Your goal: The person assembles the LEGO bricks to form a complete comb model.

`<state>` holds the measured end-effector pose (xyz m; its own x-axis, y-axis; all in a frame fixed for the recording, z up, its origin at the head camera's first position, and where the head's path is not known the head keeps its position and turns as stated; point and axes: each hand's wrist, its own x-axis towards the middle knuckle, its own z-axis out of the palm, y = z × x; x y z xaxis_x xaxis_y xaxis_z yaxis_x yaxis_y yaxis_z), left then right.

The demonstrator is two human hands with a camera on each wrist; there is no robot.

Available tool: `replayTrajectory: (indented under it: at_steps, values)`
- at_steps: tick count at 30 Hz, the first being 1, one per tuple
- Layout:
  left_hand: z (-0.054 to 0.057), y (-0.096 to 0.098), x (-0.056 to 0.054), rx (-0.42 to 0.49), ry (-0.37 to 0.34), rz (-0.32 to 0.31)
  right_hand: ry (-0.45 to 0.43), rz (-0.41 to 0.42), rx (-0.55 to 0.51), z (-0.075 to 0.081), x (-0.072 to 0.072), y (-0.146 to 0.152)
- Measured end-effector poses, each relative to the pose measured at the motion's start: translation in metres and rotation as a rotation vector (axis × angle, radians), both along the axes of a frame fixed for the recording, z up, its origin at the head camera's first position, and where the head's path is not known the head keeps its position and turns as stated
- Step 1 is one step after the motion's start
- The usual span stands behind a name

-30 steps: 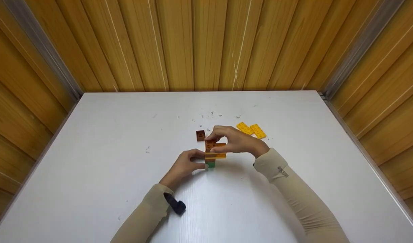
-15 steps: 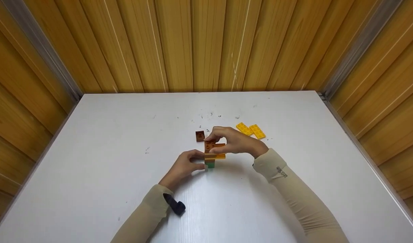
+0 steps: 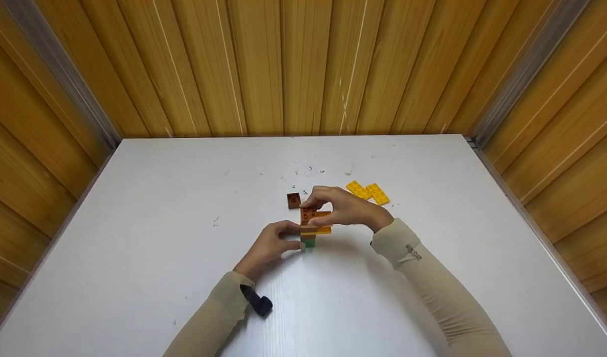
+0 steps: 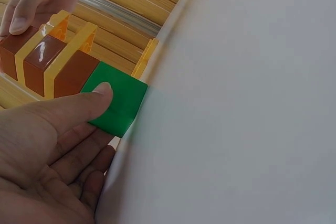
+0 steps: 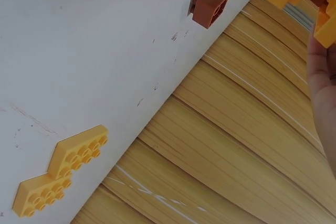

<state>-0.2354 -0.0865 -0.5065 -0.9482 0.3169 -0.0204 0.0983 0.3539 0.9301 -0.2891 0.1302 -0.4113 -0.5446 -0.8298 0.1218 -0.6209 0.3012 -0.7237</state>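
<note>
A stack of toy building bricks stands on the white table between my hands. Its base is a green brick (image 4: 118,100), with brown bricks and two overhanging yellow plates (image 4: 68,59) alternating above. My left hand (image 3: 271,245) grips the stack low down, its thumb across the green brick in the left wrist view. At the top, my right hand (image 3: 350,206) pinches the uppermost brown brick (image 4: 14,51) between thumb and fingers. That brick sits against the upper yellow plate; whether it is fully pressed on I cannot tell.
A loose brown brick (image 3: 294,200) lies just behind the stack, hollow side showing. Two yellow plates (image 3: 377,194) lie studs up beyond my right hand, touching or nearly so. Wood-patterned panels (image 3: 303,69) rise behind the white table (image 3: 184,178).
</note>
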Motion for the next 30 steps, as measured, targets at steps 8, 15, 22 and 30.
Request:
replayTrajectory:
  at_steps: [8,15,22,30]
  values:
    - [0.0003,0.0006,0.0002,-0.004,-0.022,0.008,-0.013,0.017,0.004,0.0015,0.0008,0.0007]
    - [0.0010,0.0003,-0.0003,-0.021,-0.021,0.018,0.019,0.041,-0.012,0.0025,0.0008,0.0012]
    - [0.0017,0.0003,0.0003,-0.017,-0.031,0.011,0.043,0.060,-0.027,0.0003,0.0012,0.0025]
    - [0.0012,0.0006,0.0007,-0.013,-0.029,0.013,0.057,0.052,-0.041,-0.0010,0.0024,0.0038]
